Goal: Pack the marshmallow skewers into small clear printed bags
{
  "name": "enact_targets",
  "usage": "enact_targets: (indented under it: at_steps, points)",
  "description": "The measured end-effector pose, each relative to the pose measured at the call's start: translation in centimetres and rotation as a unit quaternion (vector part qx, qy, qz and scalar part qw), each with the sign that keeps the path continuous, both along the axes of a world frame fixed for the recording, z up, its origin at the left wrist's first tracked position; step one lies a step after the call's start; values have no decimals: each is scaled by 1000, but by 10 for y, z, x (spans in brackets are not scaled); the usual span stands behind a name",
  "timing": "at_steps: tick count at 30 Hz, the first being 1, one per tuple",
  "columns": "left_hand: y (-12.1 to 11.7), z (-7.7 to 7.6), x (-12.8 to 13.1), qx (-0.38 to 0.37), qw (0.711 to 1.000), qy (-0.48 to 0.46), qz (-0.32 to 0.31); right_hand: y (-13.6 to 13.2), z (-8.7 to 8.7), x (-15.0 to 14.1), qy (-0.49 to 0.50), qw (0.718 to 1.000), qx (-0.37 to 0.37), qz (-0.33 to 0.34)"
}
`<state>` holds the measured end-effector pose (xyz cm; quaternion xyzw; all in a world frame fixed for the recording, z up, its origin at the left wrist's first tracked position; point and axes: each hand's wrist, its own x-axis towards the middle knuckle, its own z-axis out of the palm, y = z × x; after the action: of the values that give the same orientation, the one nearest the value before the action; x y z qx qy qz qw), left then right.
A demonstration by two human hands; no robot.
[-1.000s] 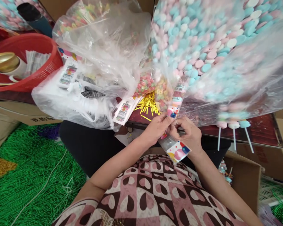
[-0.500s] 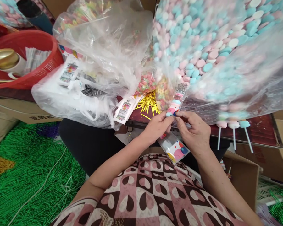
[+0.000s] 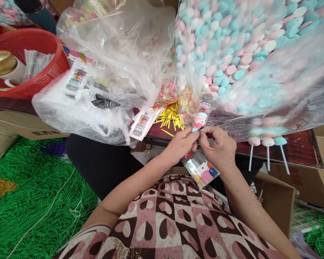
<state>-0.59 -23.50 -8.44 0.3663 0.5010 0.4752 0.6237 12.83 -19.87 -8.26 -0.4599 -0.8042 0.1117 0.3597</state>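
My left hand point(image 3: 180, 145) is wrapped round the middle of a narrow clear printed bag point(image 3: 201, 117) with pastel marshmallows inside. The bag's upper end, with a printed label, leans on the table edge; its flat lower end, printed with coloured dots, hangs over my lap. My right hand point(image 3: 219, 148) is closed in a pinch beside the left fingertips, at the bag. What lies between its thumb and finger is too small to make out. Gold twist ties point(image 3: 169, 117) lie in a pile just beyond my left hand. Three marshmallow sticks point(image 3: 268, 142) jut over the table edge at right.
A big clear sack of marshmallows point(image 3: 232, 68) fills the back right. Plastic bags of colourful candy point(image 3: 167, 92) and white printed packets point(image 3: 140, 124) lie left of centre. A red basket point(image 3: 50, 68) stands far left. An open cardboard box point(image 3: 278, 205) sits low at right.
My right hand has shifted slightly left and curled its fingers closer at the bag. The bag's lower end has swung a little right. The view has moved slightly.
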Motion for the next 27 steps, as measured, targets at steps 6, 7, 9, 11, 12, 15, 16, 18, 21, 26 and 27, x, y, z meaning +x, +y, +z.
enact_targets:
  at_steps: [6, 7, 9, 11, 12, 15, 16, 18, 21, 26, 27]
  points:
    - [1, -2, -1, 2, 1000, 2, 5, -3, 0, -1, 80, 994, -70, 28]
    - [2, -2, -1, 1, 1000, 0, 5, -3, 0, -1, 75, 994, -69, 27]
    - [2, -1, -1, -6, 1000, -13, 1, -3, -1, -2, 61, 997, -50, 12]
    - [2, 2, 0, -14, 999, -29, -5, -3, -2, -2, 47, 999, -21, -7]
    - [1, 3, 0, -19, 999, -36, -6, -2, -3, -2, 41, 999, -3, -14]
    - [1, 6, 1, -26, 998, -50, -5, -1, -5, -3, 26, 998, 43, -27]
    - [1, 5, 1, -28, 998, -51, -5, 0, -5, -3, 21, 998, 51, -29]
    - [1, 4, 1, -29, 998, -53, -5, 0, -4, -3, 15, 998, 50, -33]
    - [2, 1, 1, -17, 998, -60, 1, -1, -2, -1, 4, 999, 35, -21]
    - [3, 0, 1, 11, 995, -99, 30, -3, 1, 5, -9, 999, 6, 53]
    - [3, -1, 2, 9, 994, -107, 31, -3, 1, 6, -8, 998, 1, 55]
